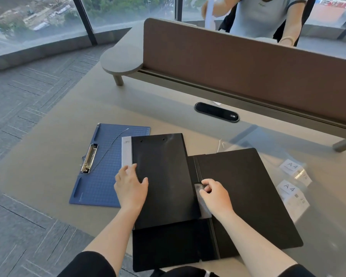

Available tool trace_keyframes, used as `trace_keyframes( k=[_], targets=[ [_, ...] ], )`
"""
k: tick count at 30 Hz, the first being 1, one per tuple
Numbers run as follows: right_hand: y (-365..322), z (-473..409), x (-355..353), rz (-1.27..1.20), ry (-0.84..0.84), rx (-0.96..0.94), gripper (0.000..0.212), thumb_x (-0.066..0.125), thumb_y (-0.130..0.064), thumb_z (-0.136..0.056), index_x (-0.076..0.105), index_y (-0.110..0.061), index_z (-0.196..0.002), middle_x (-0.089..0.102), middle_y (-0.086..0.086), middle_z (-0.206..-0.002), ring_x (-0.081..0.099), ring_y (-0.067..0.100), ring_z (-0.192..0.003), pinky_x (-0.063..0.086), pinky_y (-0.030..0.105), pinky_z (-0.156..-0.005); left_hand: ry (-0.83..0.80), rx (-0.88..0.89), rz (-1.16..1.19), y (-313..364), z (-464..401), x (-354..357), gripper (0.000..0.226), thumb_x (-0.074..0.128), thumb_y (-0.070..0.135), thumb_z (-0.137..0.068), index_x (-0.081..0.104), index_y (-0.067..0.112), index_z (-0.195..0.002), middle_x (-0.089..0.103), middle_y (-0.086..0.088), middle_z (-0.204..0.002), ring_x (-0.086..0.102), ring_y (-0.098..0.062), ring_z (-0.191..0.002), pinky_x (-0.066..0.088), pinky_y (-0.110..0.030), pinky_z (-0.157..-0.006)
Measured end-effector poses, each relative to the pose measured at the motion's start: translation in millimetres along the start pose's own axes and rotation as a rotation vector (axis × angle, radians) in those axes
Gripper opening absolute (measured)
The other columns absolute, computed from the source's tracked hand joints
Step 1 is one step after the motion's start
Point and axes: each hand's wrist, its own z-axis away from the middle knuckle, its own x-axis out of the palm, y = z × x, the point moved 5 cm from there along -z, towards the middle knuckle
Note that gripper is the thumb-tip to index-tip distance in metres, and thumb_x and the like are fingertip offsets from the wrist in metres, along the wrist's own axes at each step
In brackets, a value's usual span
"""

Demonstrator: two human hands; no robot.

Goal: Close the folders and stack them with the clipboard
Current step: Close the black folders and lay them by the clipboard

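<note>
So the desk (54,156) has a fair bit of bare top on the far side and off to the left, but the near edge is crowded: the open black folder (248,196) is spread flat with its lower left flap hanging past the front edge of the desk. A closed black folder (160,176) with a grey spine strip lies on top of that one's left half, and its far left corner overlaps the blue clipboard (106,166), which sits flat just beside it to the left, metal clip pointing at the left desk edge, with a thin string trailing across it. The left hand (131,188) is laid flat on the closed folder's left edge, fingers spread wide, not gripping anything. The right hand (216,194) is curled narrow, fingertips pinching at the clear label pocket on the open folder's spine. To the right, near the open folder's edge, there are clear plastic sleeves (294,188) with A4 label cards inside them. A brown divider panel (238,62) walls off the back of the desk, and an oval cable port (217,112) sits just in front of it.
</note>
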Motion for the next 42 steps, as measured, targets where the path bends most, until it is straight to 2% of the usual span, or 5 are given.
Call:
trace_keyframes(
  k=[7,13,22,33,42],
  targets=[
    [24,-3,-61,0.073,0.224,0.055,0.039,0.056,-0.022,-0.093,0.053,-0.025,-0.132,0.05,0.004,-0.134,0.047,0.024,-0.125,0.047,0.038,-0.099,-0.25,0.446,0.023,77,43,47,0.049,0.061,0.034,-0.094,0.052,0.022,-0.141,0.047,-0.001,-0.149,0.037,-0.021,-0.141,0.035,-0.04,-0.114],
    [66,-2,-113,0.245,0.293,0.257,0.062,0.055,-0.03,-0.091,0.031,-0.028,-0.148,0.032,0.012,-0.154,0.03,0.035,-0.142,0.032,0.051,-0.114,-0.427,0.532,-0.122,114,81,89,0.059,0.053,0.046,-0.097,0.037,0.028,-0.151,0.025,-0.001,-0.164,0.015,-0.023,-0.152,0.018,-0.041,-0.123],
    [89,-5,-136,0.133,0.254,0.307,0.064,0.053,-0.026,-0.089,0.028,-0.022,-0.148,0.047,0.011,-0.143,0.042,0.036,-0.132,0.038,0.052,-0.107,-0.474,0.489,-0.236,127,96,107,0.07,0.048,0.054,-0.096,0.019,0.032,-0.157,0.007,-0.003,-0.168,0.003,-0.027,-0.155,0.009,-0.047,-0.125],
    [96,-9,-154,0.013,0.311,0.277,0.045,0.051,-0.022,-0.094,0.047,-0.016,-0.138,0.052,0.007,-0.134,0.053,0.03,-0.122,0.047,0.043,-0.096,-0.489,0.442,-0.242,125,97,116,0.069,0.05,0.054,-0.095,0.024,0.033,-0.155,0.009,-0.002,-0.168,0.001,-0.026,-0.155,0.006,-0.049,-0.123],
    [94,-3,-168,-0.123,0.295,0.195,0.014,0.042,-0.019,-0.096,0.055,-0.012,-0.094,0.063,0.006,-0.089,0.056,0.028,-0.081,0.038,0.036,-0.067,-0.433,0.379,-0.226,121,98,113,0.065,0.045,0.052,-0.098,0.027,0.027,-0.155,0.017,-0.004,-0.167,0.009,-0.025,-0.154,0.013,-0.045,-0.124]
  ],
)
